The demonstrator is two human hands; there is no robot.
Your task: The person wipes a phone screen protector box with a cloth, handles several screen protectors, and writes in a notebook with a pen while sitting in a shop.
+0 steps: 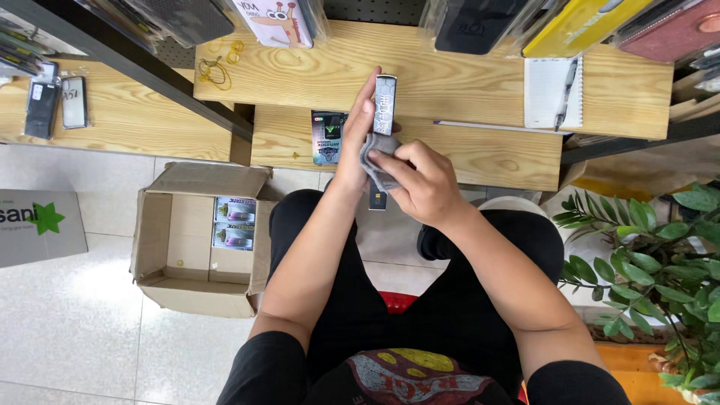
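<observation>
Grey cloth [377,161] in the right hand [420,184] presses against a slim boxed package [383,112], which the left hand [358,139] grips upright above the wooden counter [480,154]. Wiping looks midway: one similar package [328,136] lies on the counter, and two more wait in the cardboard box [161,262] on the floor.

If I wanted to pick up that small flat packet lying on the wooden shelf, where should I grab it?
Probably by its two long edges, coming straight down from above. The packet lies flat on the wooden shelf, so only its edges offer a pinch. Its right edge sits close to the left hand, so the near, overhanging short end may be easier.
</observation>
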